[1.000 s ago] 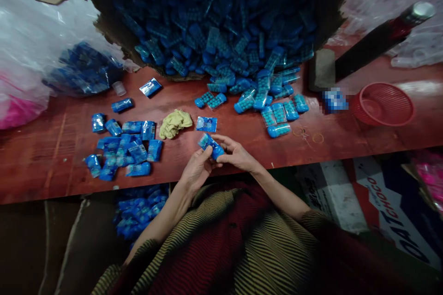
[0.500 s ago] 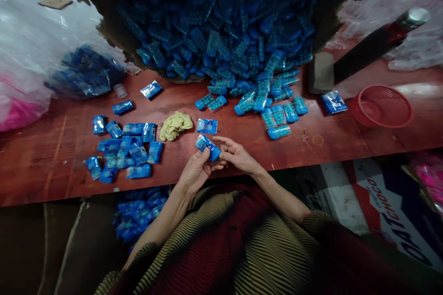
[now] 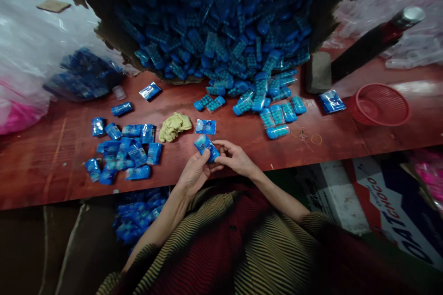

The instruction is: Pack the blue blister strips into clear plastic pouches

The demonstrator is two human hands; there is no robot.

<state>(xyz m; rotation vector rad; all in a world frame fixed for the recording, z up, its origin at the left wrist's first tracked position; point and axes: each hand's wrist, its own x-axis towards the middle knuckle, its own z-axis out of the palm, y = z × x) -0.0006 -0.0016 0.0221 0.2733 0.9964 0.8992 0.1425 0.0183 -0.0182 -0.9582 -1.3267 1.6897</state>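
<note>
Above the table's near edge, a small bottle in a blue printed sleeve (image 3: 206, 148) lies tilted between my hands. My left hand (image 3: 194, 171) is closed on it, thumb on top. With the fingers of my right hand (image 3: 236, 159), I pinch its lower right end. Just beyond it, a flat blue printed sleeve (image 3: 206, 126) lies on the table. To the left are a crumpled yellow-green cloth (image 3: 175, 126) and a group of sleeved blue bottles (image 3: 125, 152). Unsleeved clear bottles of turquoise beads (image 3: 277, 115) rest to the right.
A big, torn cardboard box (image 3: 104, 27) spills many bead bottles (image 3: 221, 41) onto the red table (image 3: 69, 138). Rightward stand a grey block (image 3: 319, 73), a dark flask (image 3: 370, 50), a stack of blue sleeves (image 3: 331, 102) and a red basket (image 3: 380, 105). A plastic bag (image 3: 83, 71) holds blue sleeves.
My right fingers have curled in closer around the bottle's lower end; the forefinger was stretched out before. The view has shifted slightly. Things on the table have stayed put.
</note>
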